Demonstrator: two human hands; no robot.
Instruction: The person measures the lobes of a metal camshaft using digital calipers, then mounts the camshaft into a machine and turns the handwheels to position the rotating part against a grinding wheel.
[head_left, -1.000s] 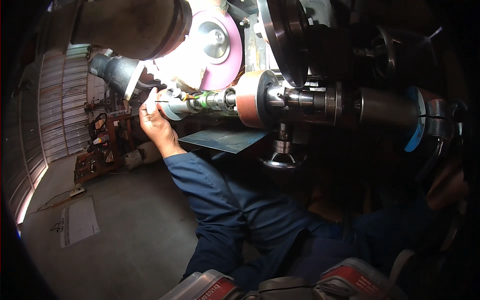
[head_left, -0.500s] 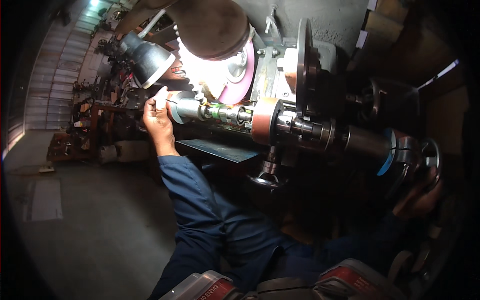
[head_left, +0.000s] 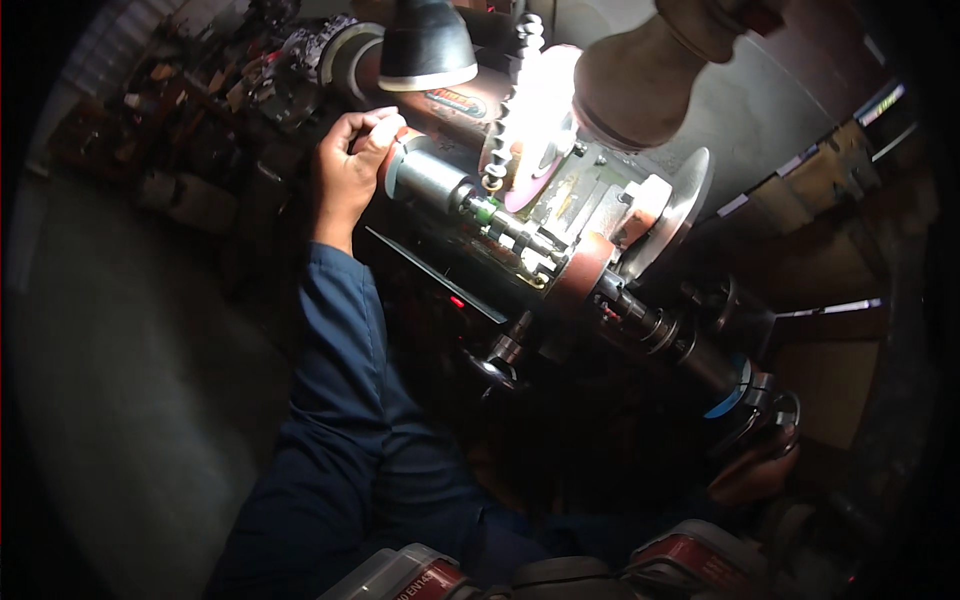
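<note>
My left hand [head_left: 350, 168] is closed on the reddish end disc [head_left: 404, 138] of a bright metal cylinder [head_left: 435, 172] on a grinding machine. Its thumb and fingers pinch the disc's upper edge. From the cylinder, a thin lobed shaft, like a camshaft [head_left: 510, 232], runs toward a reddish-brown ring-shaped support [head_left: 582, 272]. The pink grinding wheel [head_left: 543, 180] stands just behind the shaft. At the far right end of the spindle line, my right hand [head_left: 752, 474] grips a small metal handwheel [head_left: 788, 412]; shadow hides most of its fingers.
A black lamp [head_left: 428, 48] and a segmented coolant hose [head_left: 497, 150] hang over the work. A large steel disc [head_left: 675, 215] rises behind the support. Below sit a flat metal plate [head_left: 435, 272] and a lower handwheel [head_left: 490, 370]. Cluttered shelves [head_left: 130, 120] stand far left.
The view has swung, so the machine now slants more steeply down to the right. Both hands stay at the same ends of the spindle line.
</note>
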